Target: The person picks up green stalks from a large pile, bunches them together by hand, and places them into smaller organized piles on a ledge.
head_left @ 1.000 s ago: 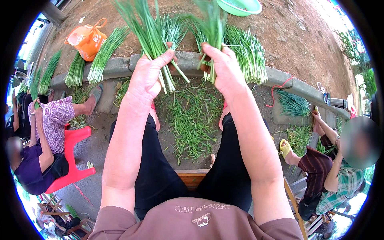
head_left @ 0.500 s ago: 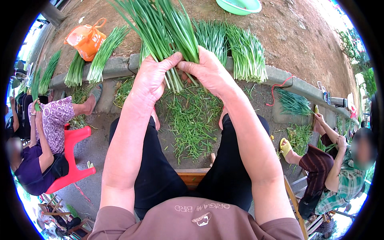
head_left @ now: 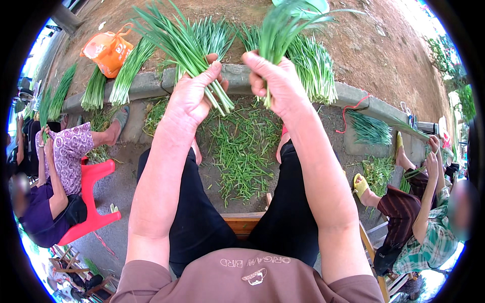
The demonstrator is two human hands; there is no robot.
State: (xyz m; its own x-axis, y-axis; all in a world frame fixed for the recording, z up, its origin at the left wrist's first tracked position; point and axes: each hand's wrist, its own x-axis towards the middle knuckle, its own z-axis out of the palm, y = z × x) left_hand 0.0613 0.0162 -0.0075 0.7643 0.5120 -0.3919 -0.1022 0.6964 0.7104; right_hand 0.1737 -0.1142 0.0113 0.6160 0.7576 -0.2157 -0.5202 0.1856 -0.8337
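My left hand (head_left: 193, 96) is wrapped round a bunch of garlic chives (head_left: 174, 43); the pale cut ends stick out below the fingers and the green leaves fan up and to the left. A smaller bunch of chives (head_left: 277, 38) is gripped in my right hand (head_left: 277, 83), its leaf tips blurred and bending to the right. A gap separates the two hands. Both are raised over trimmed green scraps (head_left: 240, 156) strewn on the ground between my feet. Right behind the hands, more chive bundles (head_left: 313, 70) lean on the stone curb (head_left: 236, 76).
An orange bag (head_left: 111, 53) stands beyond the curb at the left, and a green basin (head_left: 313, 6) at the far edge. One person sits at the left on a red stool (head_left: 98, 192); another at the right handles chives. A red string (head_left: 348, 113) lies on the curb.
My hands have drawn apart, splitting the chives into two bunches. The right one has moved right and swings its bunch. The person at the right has lifted some chives.
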